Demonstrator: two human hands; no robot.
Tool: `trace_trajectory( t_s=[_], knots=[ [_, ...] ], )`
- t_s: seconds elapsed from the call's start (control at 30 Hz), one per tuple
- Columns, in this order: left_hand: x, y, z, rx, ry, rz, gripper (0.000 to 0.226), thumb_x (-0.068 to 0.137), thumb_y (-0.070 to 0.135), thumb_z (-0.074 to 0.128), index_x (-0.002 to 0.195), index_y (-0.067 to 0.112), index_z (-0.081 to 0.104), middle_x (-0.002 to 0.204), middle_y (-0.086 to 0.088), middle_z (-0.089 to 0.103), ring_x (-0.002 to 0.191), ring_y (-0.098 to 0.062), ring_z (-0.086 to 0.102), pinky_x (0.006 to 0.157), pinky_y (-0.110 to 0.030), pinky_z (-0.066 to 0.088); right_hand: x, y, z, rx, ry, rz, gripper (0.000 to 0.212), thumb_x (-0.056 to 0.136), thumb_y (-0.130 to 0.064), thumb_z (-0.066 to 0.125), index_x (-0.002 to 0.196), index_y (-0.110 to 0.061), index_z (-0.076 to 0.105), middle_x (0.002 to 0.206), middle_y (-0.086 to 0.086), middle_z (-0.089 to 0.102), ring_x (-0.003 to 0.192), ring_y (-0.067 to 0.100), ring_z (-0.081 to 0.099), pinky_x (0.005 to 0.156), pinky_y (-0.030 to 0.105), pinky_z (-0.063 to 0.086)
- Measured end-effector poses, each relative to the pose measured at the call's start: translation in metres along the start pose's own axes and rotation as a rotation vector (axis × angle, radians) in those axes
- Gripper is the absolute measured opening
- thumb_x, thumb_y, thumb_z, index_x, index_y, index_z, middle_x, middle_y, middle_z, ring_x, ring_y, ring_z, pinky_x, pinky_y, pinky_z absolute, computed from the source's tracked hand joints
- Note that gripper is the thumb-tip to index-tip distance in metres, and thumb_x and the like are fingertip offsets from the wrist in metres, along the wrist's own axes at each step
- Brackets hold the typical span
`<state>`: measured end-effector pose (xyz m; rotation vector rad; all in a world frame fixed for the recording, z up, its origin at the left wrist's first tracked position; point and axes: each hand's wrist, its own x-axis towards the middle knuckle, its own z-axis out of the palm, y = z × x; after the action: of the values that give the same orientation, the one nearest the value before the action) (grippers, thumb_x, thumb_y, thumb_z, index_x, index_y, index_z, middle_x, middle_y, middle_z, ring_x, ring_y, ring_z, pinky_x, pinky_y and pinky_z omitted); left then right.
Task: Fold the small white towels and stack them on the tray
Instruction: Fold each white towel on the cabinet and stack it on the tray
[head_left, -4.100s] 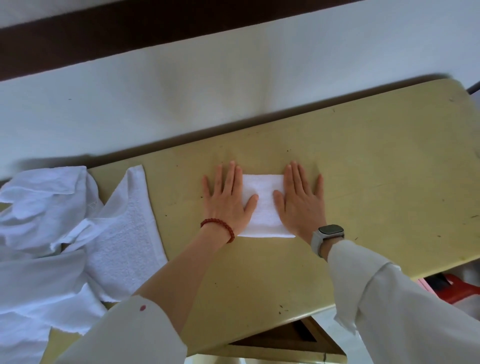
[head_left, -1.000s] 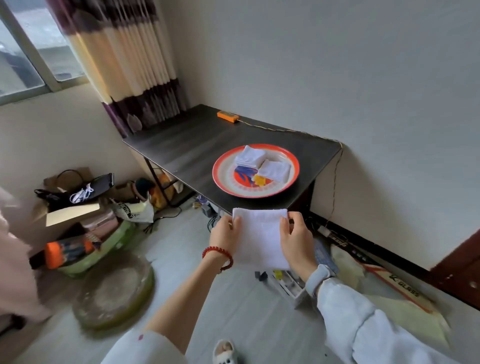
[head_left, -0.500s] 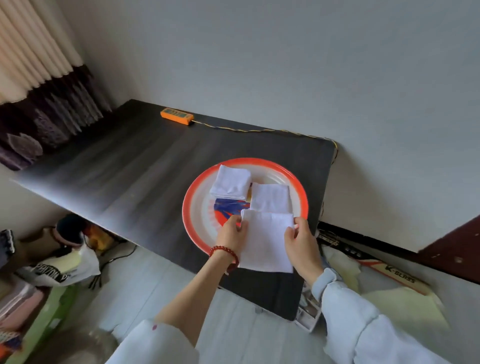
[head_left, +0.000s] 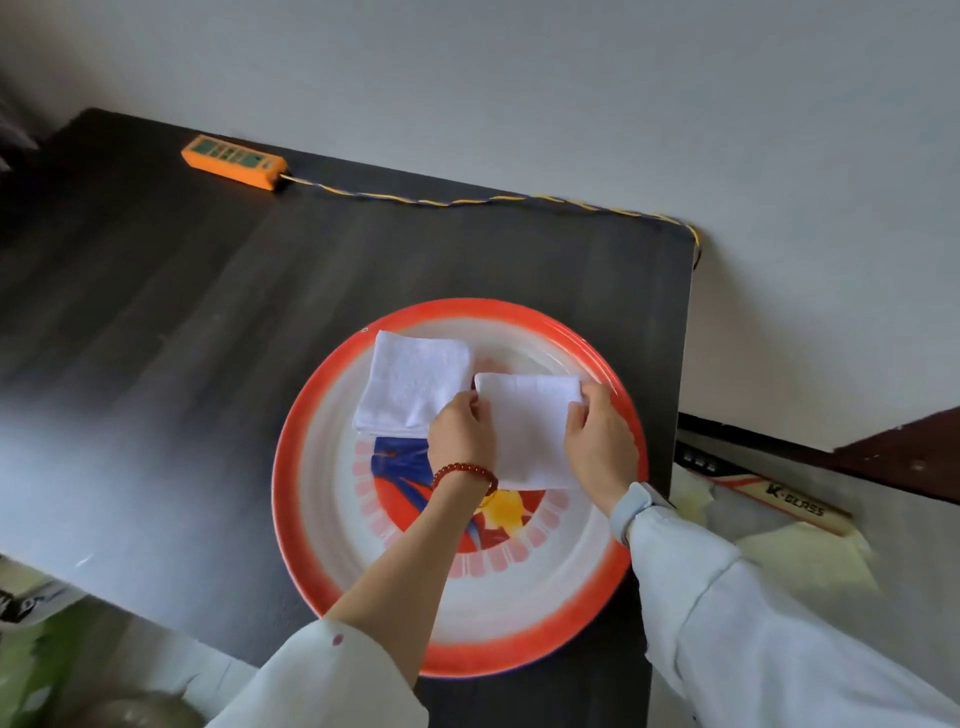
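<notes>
We see both hands over the round red-rimmed tray (head_left: 332, 545), which sits on the dark desk (head_left: 182, 322) near its right end. The left hand (head_left: 460, 434) pinches the left edge of a folded white towel (head_left: 527, 426), fingers curled on it. The right hand (head_left: 600, 441) grips the towel's right edge, thumb on top near the far corner. The towel spans between the two hands, which stand apart at its two sides, in the tray's far-right part. We cannot tell if it lies flat on the tray or is held just above it. A second folded towel (head_left: 410, 384) lies on the tray just left of it, its near-right corner under the left hand's knuckles. The two towels look close to touching at their adjoining edges. The left wrist has a red bead bracelet (head_left: 465, 473), the right a watch (head_left: 631, 512). An orange power strip (head_left: 234, 161) with a twisted yellow cord (head_left: 467, 200) sits at the desk's far edge by the wall.
</notes>
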<state>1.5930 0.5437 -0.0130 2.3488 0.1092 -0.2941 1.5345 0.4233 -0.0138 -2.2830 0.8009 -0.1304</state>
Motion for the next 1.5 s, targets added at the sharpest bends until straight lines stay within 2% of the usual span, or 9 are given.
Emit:
trace_trajectory(
  t_s=[0.1,0.2,0.4,0.63,0.83,1.03,1.33,1.4,1.5],
  knots=[
    [0.002,-0.005,0.004,0.132,-0.011,0.112,0.022,0.094,0.011,0.036,0.094,0.005,0.058,0.085,-0.01,0.059,0.081,-0.03,0.055,0.063,-0.032,0.039,0.008,0.001,0.008,-0.046,0.034,-0.01,0.026,0.098,-0.022,0.038,0.122,-0.016,0.047,0.111,0.004,0.062,0.093,0.024,0.06,0.067,0.025,0.039],
    [-0.001,-0.009,0.009,0.25,-0.069,0.176,0.037,0.094,0.007,0.034,0.128,0.011,0.047,0.11,-0.014,0.059,0.097,-0.034,0.055,0.072,-0.043,0.048,0.012,0.002,0.012,-0.122,0.05,-0.032,0.03,0.098,-0.022,0.039,0.126,-0.015,0.045,0.118,0.004,0.06,0.098,0.023,0.06,0.067,0.023,0.041],
    [-0.014,-0.004,0.014,0.313,-0.199,0.207,0.061,0.091,-0.005,0.035,0.146,0.005,0.011,0.146,-0.012,0.032,0.131,-0.029,0.032,0.09,-0.04,0.045,0.007,0.005,0.021,-0.317,-0.042,-0.054,0.053,0.097,-0.02,0.041,0.145,-0.012,0.02,0.15,0.009,0.029,0.134,0.029,0.034,0.097,0.039,0.043],
    [-0.017,-0.011,0.011,0.277,-0.246,0.266,0.063,0.085,-0.014,0.033,0.144,-0.001,0.015,0.15,-0.014,0.023,0.135,-0.032,0.024,0.104,-0.037,0.038,-0.008,0.013,0.027,-0.4,-0.106,-0.112,0.044,0.094,-0.017,0.044,0.135,-0.006,0.037,0.153,0.014,0.02,0.132,0.035,0.031,0.107,0.041,0.031],
    [-0.034,-0.026,0.001,0.301,-0.29,0.259,0.061,0.079,-0.016,0.032,0.138,-0.001,0.027,0.132,-0.017,0.044,0.113,-0.035,0.043,0.086,-0.038,0.04,-0.037,0.022,0.028,-0.389,-0.183,-0.085,0.045,0.09,-0.014,0.048,0.133,-0.003,0.038,0.136,0.021,0.041,0.122,0.037,0.039,0.101,0.043,0.037],
    [-0.059,-0.062,-0.024,0.305,-0.279,0.271,0.044,0.072,-0.016,0.034,0.111,-0.002,0.047,0.106,-0.019,0.055,0.096,-0.037,0.049,0.067,-0.03,0.031,-0.09,0.013,0.037,-0.324,-0.249,-0.056,0.048,0.095,-0.015,0.039,0.141,-0.01,0.027,0.142,0.014,0.031,0.123,0.031,0.033,0.101,0.038,0.036],
    [-0.046,-0.117,-0.086,0.313,-0.244,0.171,0.037,0.082,-0.009,0.039,0.117,0.0,0.046,0.108,-0.02,0.058,0.094,-0.038,0.055,0.065,-0.03,0.033,-0.118,-0.032,0.082,-0.282,-0.252,-0.169,0.043,0.094,-0.018,0.045,0.136,-0.012,0.038,0.138,0.013,0.038,0.129,0.034,0.033,0.1,0.048,0.04],
    [-0.043,-0.12,-0.094,0.301,-0.25,0.151,0.031,0.086,-0.003,0.042,0.117,0.0,0.047,0.116,-0.019,0.056,0.098,-0.037,0.055,0.069,-0.031,0.036,-0.121,-0.035,0.081,-0.248,-0.227,-0.159,0.04,0.096,-0.021,0.041,0.136,-0.013,0.04,0.138,0.011,0.04,0.13,0.031,0.034,0.101,0.047,0.04],
    [-0.042,-0.115,-0.101,0.287,-0.211,0.174,0.044,0.091,0.007,0.046,0.134,0.003,0.039,0.14,-0.013,0.041,0.124,-0.032,0.043,0.099,-0.037,0.036,-0.126,-0.037,0.064,-0.1,-0.157,-0.11,0.039,0.097,-0.02,0.039,0.136,-0.012,0.041,0.142,0.007,0.04,0.133,0.024,0.034,0.106,0.035,0.037]
  ],
)
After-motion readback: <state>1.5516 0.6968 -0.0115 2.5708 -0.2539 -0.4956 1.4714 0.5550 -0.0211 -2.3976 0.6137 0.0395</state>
